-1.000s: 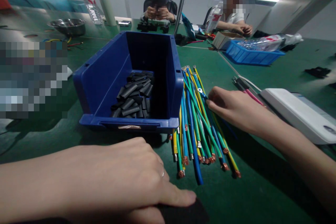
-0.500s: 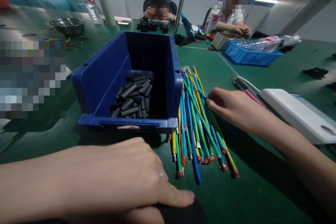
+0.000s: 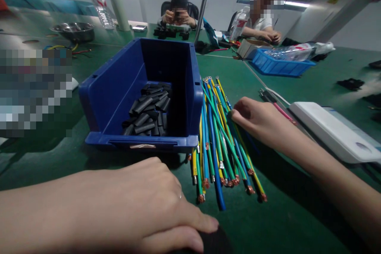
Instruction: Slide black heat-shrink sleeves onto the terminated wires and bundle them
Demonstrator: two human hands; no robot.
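My left hand (image 3: 149, 206) is low in the view, its thumb and index finger closed on a black object (image 3: 216, 242) that is mostly cut off by the bottom edge. My right hand (image 3: 250, 113) has curled fingers at the right side of a bundle of cut wires (image 3: 220, 143). Its fingertips seem to pinch a blue wire (image 3: 254, 145), though the grip is partly hidden. Blue, green and yellow wires lie side by side, metal lugs at the far ends and bare copper at many near ends. Left of them stands a blue bin (image 3: 143, 143) with short black sleeves (image 3: 149, 107) inside.
A white box-shaped device (image 3: 333, 131) with a cable lies right of my right forearm. Farther back are a light blue tray (image 3: 282, 65) with plastic bottles, a cardboard box (image 3: 251, 47) and a metal bowl (image 3: 74, 31). Two people (image 3: 178, 12) sit across the green table.
The view has shifted slightly, so the bin and wires appear a little farther left. My left thumb now shows more over the black object. My right hand stays beside the wires.
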